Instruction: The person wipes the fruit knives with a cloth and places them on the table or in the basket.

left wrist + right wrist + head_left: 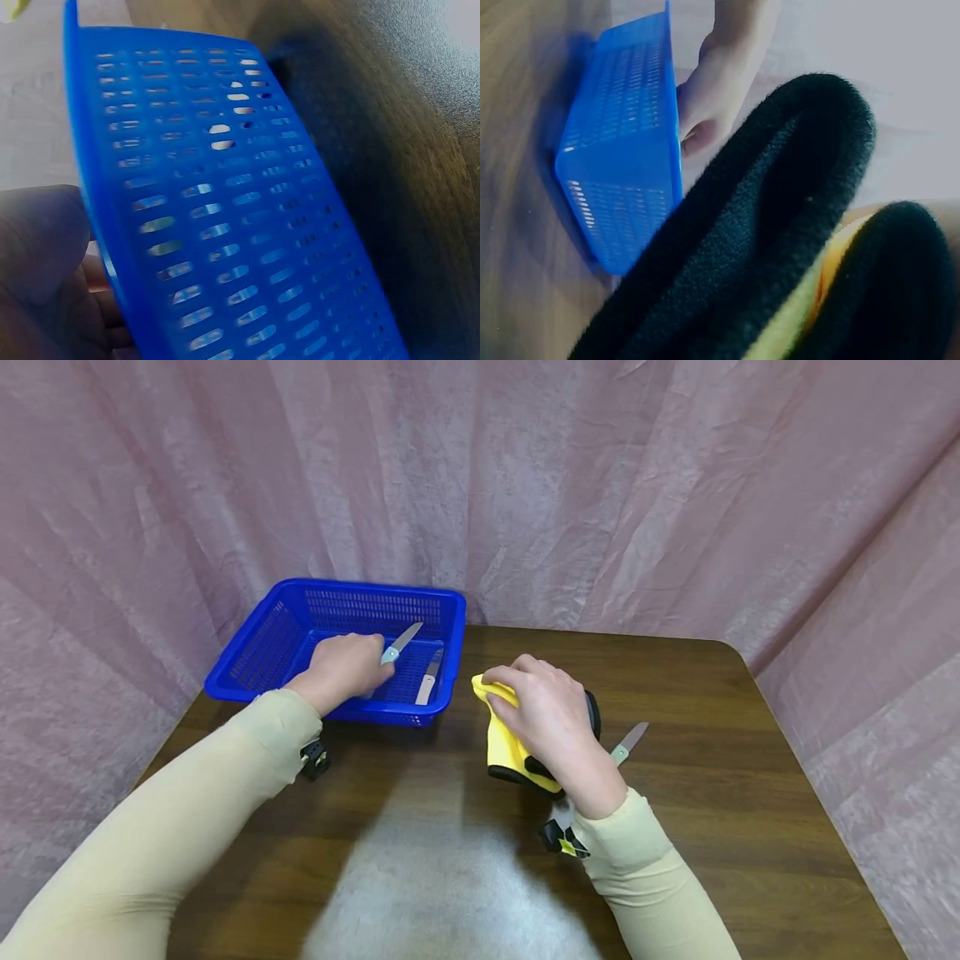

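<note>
Head view: your left hand (341, 667) fingers curl round the knife (400, 642) over the blue basket (255, 653); lower it flat beside the other knife (429, 678), while right hand (551, 718) fingers pinch the yellow cloth (504, 747).

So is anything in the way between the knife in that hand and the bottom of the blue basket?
Nothing visible. The left hand holds the knife inside the blue basket, just above its floor. Another knife lies beside it, not underneath.

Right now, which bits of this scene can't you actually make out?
- Handle of the knife in the left hand: head view, hidden by fingers.
- Knife on the table: handle hidden behind the right hand.
- Yellow cloth: right wrist view, blurred and cut off.
- Basket contents: left wrist view, wall blocks them.
</note>
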{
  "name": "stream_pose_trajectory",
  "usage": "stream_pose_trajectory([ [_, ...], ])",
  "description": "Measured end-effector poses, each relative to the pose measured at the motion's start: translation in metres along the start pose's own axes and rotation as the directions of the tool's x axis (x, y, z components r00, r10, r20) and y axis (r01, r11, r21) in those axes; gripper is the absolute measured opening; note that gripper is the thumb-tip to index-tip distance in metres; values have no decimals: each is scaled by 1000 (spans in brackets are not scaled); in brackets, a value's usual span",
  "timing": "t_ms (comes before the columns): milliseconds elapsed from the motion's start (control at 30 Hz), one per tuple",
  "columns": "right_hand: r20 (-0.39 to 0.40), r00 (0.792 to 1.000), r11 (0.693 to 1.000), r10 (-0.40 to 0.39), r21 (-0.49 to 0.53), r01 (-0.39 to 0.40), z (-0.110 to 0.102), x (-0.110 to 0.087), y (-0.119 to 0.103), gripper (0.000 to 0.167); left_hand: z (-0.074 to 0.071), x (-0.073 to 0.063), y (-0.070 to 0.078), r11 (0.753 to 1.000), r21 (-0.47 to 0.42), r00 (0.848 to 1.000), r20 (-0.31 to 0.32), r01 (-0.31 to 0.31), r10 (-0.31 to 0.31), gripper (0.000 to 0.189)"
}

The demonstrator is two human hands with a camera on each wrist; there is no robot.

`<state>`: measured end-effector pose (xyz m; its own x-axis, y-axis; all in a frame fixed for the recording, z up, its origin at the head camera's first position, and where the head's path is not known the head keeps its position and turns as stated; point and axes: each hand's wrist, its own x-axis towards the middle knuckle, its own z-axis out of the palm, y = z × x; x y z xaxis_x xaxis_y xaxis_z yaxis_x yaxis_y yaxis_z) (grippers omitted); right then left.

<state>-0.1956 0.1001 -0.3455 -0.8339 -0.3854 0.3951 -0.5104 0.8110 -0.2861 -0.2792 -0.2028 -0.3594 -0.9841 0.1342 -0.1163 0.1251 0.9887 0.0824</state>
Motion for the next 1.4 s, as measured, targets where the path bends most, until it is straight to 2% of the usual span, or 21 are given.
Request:
stream_pose_trajectory([
  [200,17,1000,1000,-6,-3,6,4,-1,-1,21,8,11,2,999,-17,994,99,39,-37,26],
  [433,22,1000,1000,-4,8,4,5,-2,-1,21,15,22,2,997,-38,986,160,61,-54,29],
  [533,23,1000,1000,-2,9,2,5,-3,-1,21,21,31,0,996,-48,976,208,81,-70,29],
  [567,22,1000,1000,-1,9,1,4,-3,-1,22,35,45,-11,996,-52,975,215,73,-60,31],
  [633,20,1000,1000,-2,6,2,4,-3,-1,22,37,49,-12,995,-49,967,247,82,-68,31],
  [767,12,1000,1000,-9,1,9,4,-4,-1,22,37,47,-9,996,-32,962,263,78,-67,29],
  [800,10,1000,1000,-11,0,11,3,-4,0,22,24,35,3,996,-24,958,275,87,-77,27],
  [967,3,1000,1000,-15,-2,15,5,-6,1,22,21,29,10,997,-22,954,293,71,-62,30],
  [1167,5,1000,1000,-13,-1,13,6,-6,1,21,29,35,9,997,-9,946,317,77,-70,31],
  [1267,5,1000,1000,-9,-5,9,6,-7,1,21,34,40,7,997,-5,942,329,77,-71,30],
  [1300,4,1000,1000,-8,-7,8,6,-8,2,21,41,46,2,997,-5,942,330,71,-65,30],
  [1400,-1,1000,1000,-6,-8,6,6,-9,2,21,44,49,1,997,-6,938,340,71,-65,30],
])
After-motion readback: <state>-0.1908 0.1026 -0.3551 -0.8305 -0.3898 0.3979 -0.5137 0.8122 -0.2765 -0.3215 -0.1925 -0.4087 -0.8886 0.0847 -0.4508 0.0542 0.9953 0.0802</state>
